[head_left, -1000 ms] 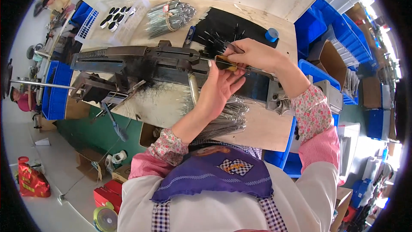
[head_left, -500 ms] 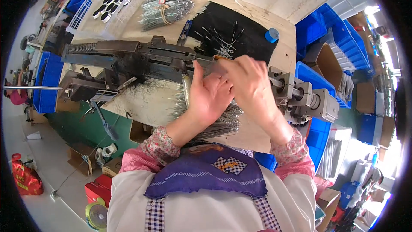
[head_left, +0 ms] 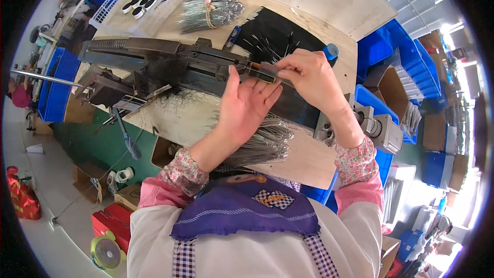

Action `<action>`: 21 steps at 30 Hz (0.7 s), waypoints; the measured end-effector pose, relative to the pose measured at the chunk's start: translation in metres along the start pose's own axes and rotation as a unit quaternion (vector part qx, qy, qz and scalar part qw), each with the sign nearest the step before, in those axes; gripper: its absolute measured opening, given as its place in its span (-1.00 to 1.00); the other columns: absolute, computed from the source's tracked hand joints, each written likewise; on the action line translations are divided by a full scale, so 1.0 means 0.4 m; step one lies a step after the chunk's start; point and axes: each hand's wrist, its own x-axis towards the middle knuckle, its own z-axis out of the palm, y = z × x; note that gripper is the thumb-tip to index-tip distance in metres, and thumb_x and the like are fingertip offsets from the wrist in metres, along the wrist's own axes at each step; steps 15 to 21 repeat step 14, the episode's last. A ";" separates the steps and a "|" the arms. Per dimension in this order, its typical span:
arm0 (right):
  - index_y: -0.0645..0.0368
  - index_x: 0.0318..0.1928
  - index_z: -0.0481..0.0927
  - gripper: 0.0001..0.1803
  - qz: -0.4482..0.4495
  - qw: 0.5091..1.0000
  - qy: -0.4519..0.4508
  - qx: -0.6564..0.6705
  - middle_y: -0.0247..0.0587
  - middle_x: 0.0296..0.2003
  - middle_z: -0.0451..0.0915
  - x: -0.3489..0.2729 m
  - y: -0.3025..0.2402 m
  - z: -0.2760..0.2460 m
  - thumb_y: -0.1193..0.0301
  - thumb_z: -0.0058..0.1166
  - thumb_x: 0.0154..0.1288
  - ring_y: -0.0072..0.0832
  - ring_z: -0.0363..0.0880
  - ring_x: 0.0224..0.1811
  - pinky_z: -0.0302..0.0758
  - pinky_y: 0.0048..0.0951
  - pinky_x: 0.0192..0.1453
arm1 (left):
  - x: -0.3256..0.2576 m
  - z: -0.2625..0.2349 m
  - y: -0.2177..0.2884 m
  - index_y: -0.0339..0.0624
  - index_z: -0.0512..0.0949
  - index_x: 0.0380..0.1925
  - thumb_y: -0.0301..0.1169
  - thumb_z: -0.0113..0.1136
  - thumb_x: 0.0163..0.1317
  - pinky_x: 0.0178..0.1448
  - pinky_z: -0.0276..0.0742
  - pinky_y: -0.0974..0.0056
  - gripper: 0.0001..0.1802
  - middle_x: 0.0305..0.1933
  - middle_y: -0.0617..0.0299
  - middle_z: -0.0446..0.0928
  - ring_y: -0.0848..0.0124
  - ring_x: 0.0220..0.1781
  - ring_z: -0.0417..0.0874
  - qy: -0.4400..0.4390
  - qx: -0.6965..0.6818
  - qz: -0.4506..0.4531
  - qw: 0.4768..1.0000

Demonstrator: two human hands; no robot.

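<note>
A long dark metal machine lies across the wooden workbench. My left hand is held flat, palm up, fingers apart, just below the machine's track. My right hand pinches a thin dark strip with an orange tip, lying on the track above my left fingers. A pile of thin grey wires lies under my left wrist at the bench's near edge.
A tied bundle of metal rods and a black mat with small pieces lie behind the machine. A tray of black round parts is at the far left. Blue bins stand to the right, boxes on the green floor to the left.
My head has moved closer and the view has shifted. My left hand has flattened out below the track, and my right hand has drawn back to the right along it, pinching the strip.
</note>
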 end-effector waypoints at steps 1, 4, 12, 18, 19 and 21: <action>0.09 -0.36 0.68 -0.90 -0.010 1.000 0.001 -0.024 -0.33 -0.47 0.57 0.001 -0.004 0.001 0.42 0.17 0.09 -0.35 0.56 -0.35 0.32 -0.31 0.00 | 0.000 0.008 0.000 -0.36 0.33 0.10 0.23 -0.34 0.40 0.44 0.21 0.15 -0.22 0.14 0.07 0.43 0.25 0.25 0.41 0.005 -0.004 0.007 1.000; 0.07 -0.37 0.68 -0.92 -0.075 0.993 0.039 -0.083 -0.36 -0.47 0.56 -0.002 -0.018 0.008 0.43 0.17 0.08 -0.37 0.55 -0.35 0.31 -0.32 -0.02 | 0.006 -0.011 0.012 -0.37 0.33 0.10 0.22 -0.33 0.40 0.44 0.21 0.15 -0.23 0.11 0.06 0.45 0.25 0.23 0.42 -0.055 0.000 -0.003 0.998; 0.06 -0.40 0.67 -0.88 -0.124 0.978 0.063 -0.156 -0.39 -0.44 0.59 -0.031 -0.082 0.023 0.44 0.19 -0.05 -0.40 0.56 -0.33 0.33 -0.28 0.01 | 0.000 -0.006 0.010 -0.48 0.30 0.09 0.23 -0.31 0.38 0.47 0.17 0.10 -0.17 0.15 -0.05 0.40 0.13 0.26 0.38 -0.015 -0.037 -0.005 0.999; 0.09 -0.37 0.69 -0.82 0.037 0.999 0.021 -0.020 -0.41 -0.39 0.63 -0.002 -0.045 0.003 0.42 0.20 -0.08 -0.42 0.61 -0.21 0.34 -0.20 0.10 | 0.000 -0.006 0.004 -0.55 0.26 0.11 0.23 -0.26 0.37 0.50 0.12 0.04 -0.13 0.18 -0.14 0.35 0.03 0.31 0.33 -0.002 -0.051 0.004 0.999; 0.09 -0.37 0.69 -0.82 0.037 0.999 0.021 -0.020 -0.41 -0.39 0.63 -0.002 -0.045 0.003 0.42 0.20 -0.08 -0.42 0.61 -0.21 0.34 -0.20 0.10 | 0.000 -0.006 0.004 -0.55 0.26 0.11 0.23 -0.26 0.37 0.50 0.12 0.04 -0.13 0.18 -0.14 0.35 0.03 0.31 0.33 -0.002 -0.051 0.004 0.999; 0.09 -0.37 0.69 -0.82 0.037 0.999 0.021 -0.020 -0.41 -0.39 0.63 -0.002 -0.045 0.003 0.42 0.20 -0.08 -0.42 0.61 -0.21 0.34 -0.20 0.10 | 0.000 -0.006 0.004 -0.55 0.26 0.11 0.23 -0.26 0.37 0.50 0.12 0.04 -0.13 0.18 -0.14 0.35 0.03 0.31 0.33 -0.002 -0.051 0.004 0.999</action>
